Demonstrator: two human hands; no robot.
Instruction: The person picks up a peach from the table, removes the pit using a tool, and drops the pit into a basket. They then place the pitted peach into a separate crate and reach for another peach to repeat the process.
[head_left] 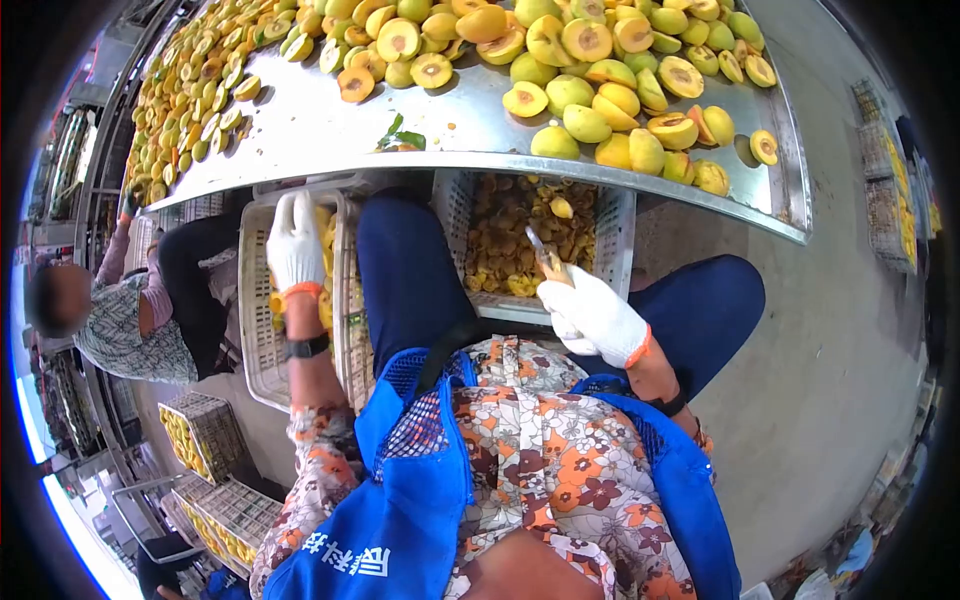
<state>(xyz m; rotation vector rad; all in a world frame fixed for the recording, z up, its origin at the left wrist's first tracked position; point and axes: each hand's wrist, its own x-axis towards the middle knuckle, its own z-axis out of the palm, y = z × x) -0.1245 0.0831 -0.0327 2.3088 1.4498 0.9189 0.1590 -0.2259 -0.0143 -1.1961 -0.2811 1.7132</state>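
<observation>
My left hand (296, 245), in a white glove with an orange cuff, is over a pale plastic crate (262, 370) of yellow fruit pieces. Its fingers point forward, stretched out, with no fruit visible in them. In my right hand (598, 318), also gloved, is a small knife (546, 254), its wooden handle in my fist and its short metal blade pointing forward. That hand is above my right thigh, beside a grey crate (616, 240) holding brown and yellow fruit scraps (508, 235). Halved yellow-green fruits (586, 40) with brown centres lie on the metal table ahead.
The metal table's (480, 160) raised front edge runs across above my knees. A green leaf (402, 135) lies on it. At left sits another person (140, 325) by the same table. Stacked crates of yellow fruit (205, 430) stand behind that person, and more crates (885, 190) stand far right.
</observation>
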